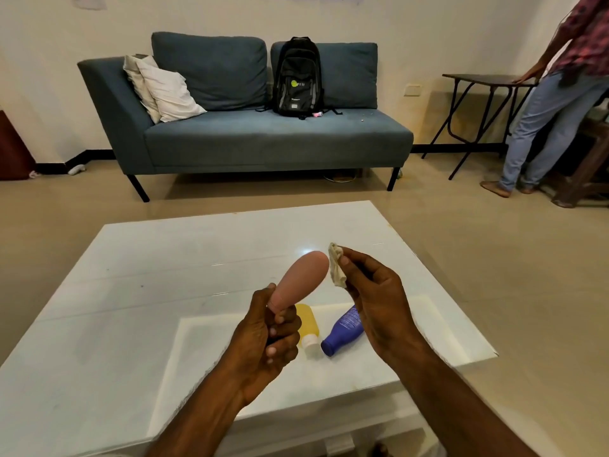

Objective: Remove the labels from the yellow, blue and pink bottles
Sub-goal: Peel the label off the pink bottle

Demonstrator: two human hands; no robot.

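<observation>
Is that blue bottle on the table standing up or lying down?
Lying down. The blue bottle rests on its side on the white table, cap end toward the camera, beside the yellow bottle, which also lies flat.

A glossy white table (138, 282) is shown in the foreground. Two bottles are laid on their sides upon it, just beside each other: a yellow bottle (309, 323) with a white cap and a blue bottle (342, 331).

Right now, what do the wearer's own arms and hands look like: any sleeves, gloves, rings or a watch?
Both forearms are bare to the frame's lower edge, with no sleeves in view. The left hand and right hand are ungloved. No ring, watch or wristband is visible on either.
</observation>
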